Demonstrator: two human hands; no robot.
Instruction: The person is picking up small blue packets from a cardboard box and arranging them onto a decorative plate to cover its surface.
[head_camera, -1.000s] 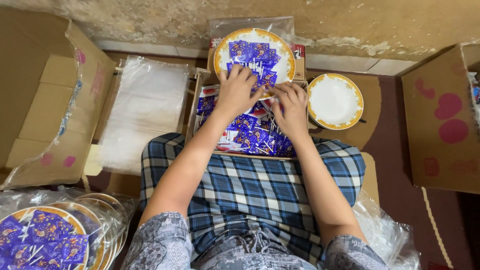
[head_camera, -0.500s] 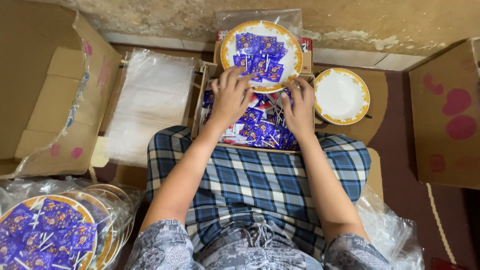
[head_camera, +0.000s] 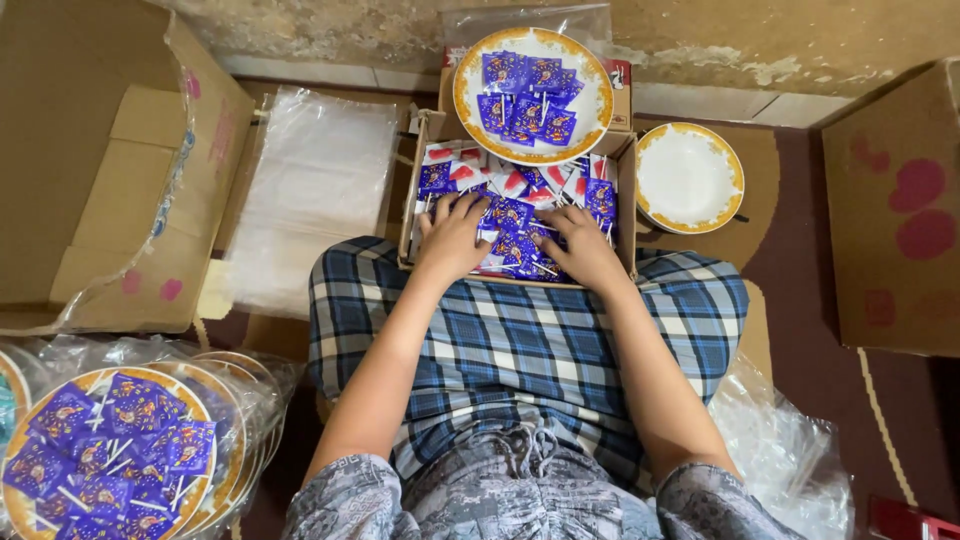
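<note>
My left hand (head_camera: 452, 236) and my right hand (head_camera: 580, 247) both rest palm down on a heap of purple wrapped lollipops (head_camera: 515, 225) in an open cardboard box (head_camera: 626, 200) just beyond my knees. Their fingers dig into the packets; whether they grip any is hidden. A white plate with a gold rim (head_camera: 470, 95), loaded with several purple lollipops, sits on the far end of the box. An empty matching plate (head_camera: 688, 177) lies to the right of the box.
A stack of clear plastic bags (head_camera: 320, 190) lies left of the box. Large cardboard cartons stand at left (head_camera: 90, 170) and right (head_camera: 895, 210). Bagged plates filled with lollipops (head_camera: 110, 455) are stacked at bottom left. Loose plastic (head_camera: 790, 450) lies at bottom right.
Both hands have drawn back from the filled plate and come down into the lollipop box, nearer my knees. The camera view has shifted slightly.
</note>
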